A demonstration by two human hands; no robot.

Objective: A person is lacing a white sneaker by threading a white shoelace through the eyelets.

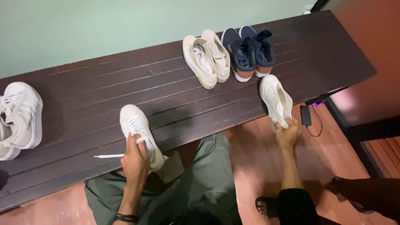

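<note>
1. The white lace-up canvas sneaker [138, 132] lies on the dark brown slatted wooden bench [83, 96], near its front edge. Its long axis runs from the toe, pointing away and slightly left, to the heel at the near right, which overhangs the edge.
2. The left hand [135, 157] lies over the heel end of this sneaker, fingers curled on the collar and tongue, so the shoe stretches away from the grip toward the wall. This hand is much the nearer to it.
3. A loose white shoelace [109, 156] lies on the slats just left of that hand; whether it still runs into the eyelets is hard to tell from this angle.
4. The sneaker's upper looks clean, and some lacing shows across the front.
5. The right hand [286, 132] is closed on the heel end of a cream slip-shaped laceless sneaker [275, 99], which also lies on the bench edge with its toe pointing away, well apart from the first shoe.
6. Behind it stand a beige pair of sneakers [207, 58] and a navy pair with brown trim [248, 51], side by side.
7. At the far left rests a pair of white chunky-soled trainers [18, 118].
8. On the reddish floor, near the right hand, lies a small black device with a cable [306, 115].
</note>
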